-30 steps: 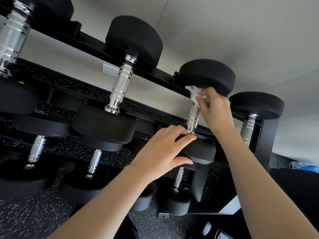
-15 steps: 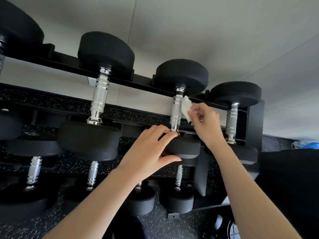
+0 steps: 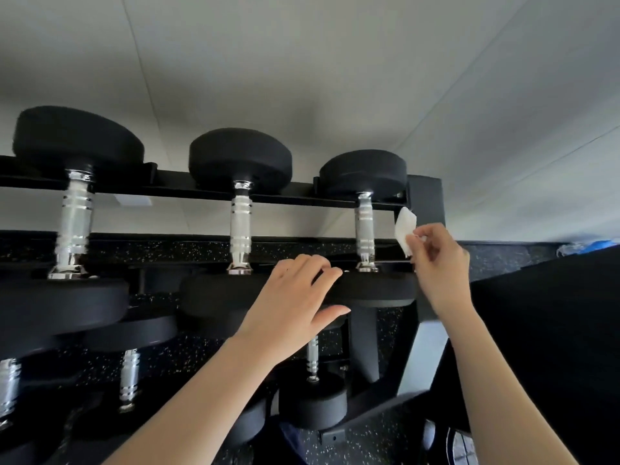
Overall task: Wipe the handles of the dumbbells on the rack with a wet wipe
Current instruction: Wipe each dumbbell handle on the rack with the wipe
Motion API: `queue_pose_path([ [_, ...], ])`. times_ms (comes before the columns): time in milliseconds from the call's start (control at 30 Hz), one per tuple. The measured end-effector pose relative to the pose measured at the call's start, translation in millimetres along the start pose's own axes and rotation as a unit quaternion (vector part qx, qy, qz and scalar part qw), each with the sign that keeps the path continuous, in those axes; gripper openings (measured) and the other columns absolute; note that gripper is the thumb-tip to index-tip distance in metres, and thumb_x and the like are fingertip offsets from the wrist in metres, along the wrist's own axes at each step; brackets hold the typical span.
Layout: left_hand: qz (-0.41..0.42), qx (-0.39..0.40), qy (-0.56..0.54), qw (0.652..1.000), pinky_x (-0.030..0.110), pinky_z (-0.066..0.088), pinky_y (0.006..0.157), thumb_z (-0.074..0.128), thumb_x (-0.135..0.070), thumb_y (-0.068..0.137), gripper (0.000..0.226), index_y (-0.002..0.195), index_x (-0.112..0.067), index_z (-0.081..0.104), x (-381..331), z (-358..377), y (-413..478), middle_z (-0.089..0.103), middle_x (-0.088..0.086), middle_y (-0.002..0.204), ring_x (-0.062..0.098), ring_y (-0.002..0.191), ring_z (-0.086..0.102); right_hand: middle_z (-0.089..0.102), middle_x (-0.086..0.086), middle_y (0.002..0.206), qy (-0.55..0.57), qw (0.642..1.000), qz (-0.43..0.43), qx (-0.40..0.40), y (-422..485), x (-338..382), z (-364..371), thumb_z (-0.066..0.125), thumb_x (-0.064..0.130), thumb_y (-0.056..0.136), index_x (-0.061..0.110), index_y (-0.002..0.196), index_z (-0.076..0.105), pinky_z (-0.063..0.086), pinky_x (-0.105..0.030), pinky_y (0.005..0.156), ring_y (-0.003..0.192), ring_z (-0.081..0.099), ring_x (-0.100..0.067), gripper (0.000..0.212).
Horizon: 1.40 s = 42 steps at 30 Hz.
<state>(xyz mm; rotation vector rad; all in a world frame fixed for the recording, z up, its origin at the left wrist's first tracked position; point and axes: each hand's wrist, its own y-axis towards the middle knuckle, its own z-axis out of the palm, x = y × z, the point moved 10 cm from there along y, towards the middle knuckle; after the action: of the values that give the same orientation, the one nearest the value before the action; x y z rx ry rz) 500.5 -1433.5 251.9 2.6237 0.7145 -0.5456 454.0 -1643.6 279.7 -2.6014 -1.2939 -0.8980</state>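
This is a gym's weight area. A black tiered rack holds rows of dumbbells with round black heads and chrome handles. Under it lies speckled black rubber floor, with a plain pale wall on the far side.

Speckled black flooring, pale panelled wall, something blue (blurred) at far right.

The light is soft, diffuse and rather dim. The pale wall reads flat grey, shaded faintly above the dumbbells. The chrome handles carry bright glare bands, and the leftmost handle is smeared by motion blur. The rightmost dumbbell and its black neighbours lose detail in shadow, and the lower dumbbells are darker still. The wet wipe is almost blown white. Straight lines bow toward the frame edges.
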Motion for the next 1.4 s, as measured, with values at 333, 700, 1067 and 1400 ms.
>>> queue_pose_path([
  [333, -0.077, 0.014, -0.004, 0.997, 0.034, 0.047, 0.088, 0.041, -0.057, 0.085, 0.055, 0.124, -0.018, 0.051, -33, 59, 30, 0.053, -0.001, 0.116, 0.018, 0.106, 0.052, 0.046, 0.014, 0.059, 0.012, 0.987, -0.112, 0.113, 50, -13, 49, 0.055, 0.021, 0.092, 0.015, 0.093, 0.056, 0.039, -0.022, 0.053, 0.053, 0.046, -0.003, 0.007],
  [700, -0.117, -0.027, -0.029, 0.992, 0.033, 0.049, 0.083, 0.048, -0.055, 0.083, 0.051, 0.124, -0.023, 0.049, -28, 59, 24, 0.050, -0.006, 0.116, 0.013, 0.106, 0.048, 0.057, 0.000, 0.087, 0.025, 0.990, -0.130, 0.054, 71, -6, 79, 0.054, 0.026, 0.094, 0.016, 0.100, 0.060, 0.045, -0.027, 0.058, 0.073, 0.055, -0.014, 0.013],
  [1067, -0.128, -0.037, -0.033, 0.990, 0.036, 0.049, 0.086, 0.048, -0.054, 0.085, 0.052, 0.125, -0.021, 0.051, -26, 60, 21, 0.050, -0.005, 0.119, 0.015, 0.109, 0.047, 0.057, -0.008, 0.104, 0.107, 0.978, -0.179, 0.033, 70, 3, 77, 0.060, -0.001, 0.084, 0.006, 0.101, 0.065, 0.045, -0.020, 0.083, 0.098, 0.055, -0.022, 0.020],
  [1400, -0.125, -0.031, -0.028, 0.991, 0.034, 0.046, 0.087, 0.047, -0.056, 0.085, 0.052, 0.125, -0.024, 0.048, -25, 61, 22, 0.049, -0.006, 0.118, 0.015, 0.108, 0.048, 0.061, -0.009, 0.102, 0.150, 0.980, -0.125, 0.031, 72, 2, 79, 0.064, 0.002, 0.083, 0.006, 0.099, 0.070, 0.050, -0.022, 0.081, 0.090, 0.060, -0.016, 0.017],
])
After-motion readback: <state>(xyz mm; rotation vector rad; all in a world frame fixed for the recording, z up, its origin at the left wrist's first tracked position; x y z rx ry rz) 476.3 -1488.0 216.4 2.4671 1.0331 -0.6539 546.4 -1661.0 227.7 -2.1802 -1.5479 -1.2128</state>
